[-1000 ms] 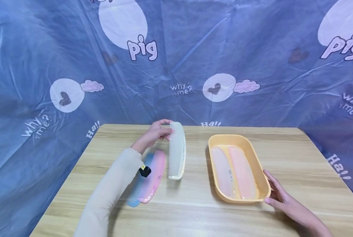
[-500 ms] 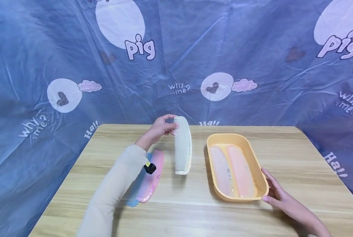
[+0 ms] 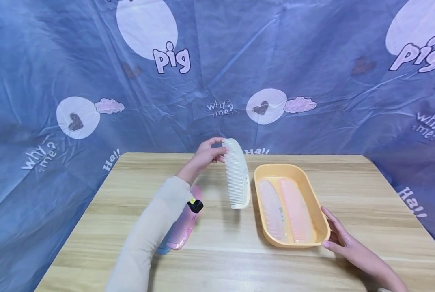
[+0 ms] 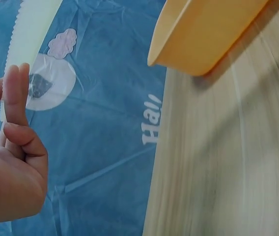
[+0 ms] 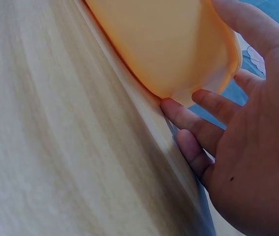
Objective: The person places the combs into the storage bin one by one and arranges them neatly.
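Observation:
My left hand (image 3: 204,156) pinches a pale green comb (image 3: 237,174) near its upper end and holds it upright above the table, teeth to the left. In the left wrist view the same comb (image 4: 29,39) rises from between the fingers. Under the left forearm lie a pink comb (image 3: 182,233) and a blue comb (image 3: 163,248), overlapping and partly covered by the sleeve. My right hand (image 3: 352,247) holds the near right corner of a yellow tray (image 3: 314,194), thumb and fingers spread across it. Inside the tray, a whitish comb (image 3: 272,211) lies beside a light pink comb (image 3: 296,211).
Everything stands on a wood-grain table (image 3: 217,267). A blue printed cloth (image 3: 203,73) hangs behind the table's far edge and along both sides. The tray's left wall is just right of the held comb.
My left hand has carried the pale green comb right and slightly up, toward the tray, and the comb now tilts a little. My right hand stays at the tray's corner.

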`<state>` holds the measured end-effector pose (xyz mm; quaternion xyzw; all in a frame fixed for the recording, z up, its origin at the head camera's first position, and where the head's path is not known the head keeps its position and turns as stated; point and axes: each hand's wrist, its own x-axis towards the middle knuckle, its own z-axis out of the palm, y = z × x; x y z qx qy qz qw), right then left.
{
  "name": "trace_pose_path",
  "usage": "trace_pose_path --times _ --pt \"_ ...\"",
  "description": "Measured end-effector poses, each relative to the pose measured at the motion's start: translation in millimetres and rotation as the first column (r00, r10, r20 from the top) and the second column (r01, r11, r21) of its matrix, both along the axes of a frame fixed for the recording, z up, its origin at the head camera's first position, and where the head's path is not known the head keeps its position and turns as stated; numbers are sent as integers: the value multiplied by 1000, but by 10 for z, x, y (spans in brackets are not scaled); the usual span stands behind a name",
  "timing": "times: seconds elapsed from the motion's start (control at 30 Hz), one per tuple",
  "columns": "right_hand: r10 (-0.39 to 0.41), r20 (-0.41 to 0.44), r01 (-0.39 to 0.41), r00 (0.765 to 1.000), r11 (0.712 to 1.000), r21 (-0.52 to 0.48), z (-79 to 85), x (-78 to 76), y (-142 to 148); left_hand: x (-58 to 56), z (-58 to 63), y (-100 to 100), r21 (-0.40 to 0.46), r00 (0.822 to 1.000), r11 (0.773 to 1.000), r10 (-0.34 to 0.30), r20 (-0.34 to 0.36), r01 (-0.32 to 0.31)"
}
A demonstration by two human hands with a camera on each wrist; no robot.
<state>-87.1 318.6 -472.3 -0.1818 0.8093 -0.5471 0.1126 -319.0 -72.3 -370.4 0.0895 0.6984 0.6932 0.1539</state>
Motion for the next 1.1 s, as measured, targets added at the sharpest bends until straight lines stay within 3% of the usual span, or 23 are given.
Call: trace_pose_path --times 0.53,0.87,1.1 --pt "-7 14 6 1000 1000 6 -5 -1 -10 32 -93 419 89 999 996 5 48 -10" --pt "-5 32 5 999 1000 5 4 -7 -6 80 -230 618 89 998 996 2 70 -9" --pt "-18 31 18 999 1000 13 9 -7 -8 108 -308 725 70 995 997 -44 87 38"
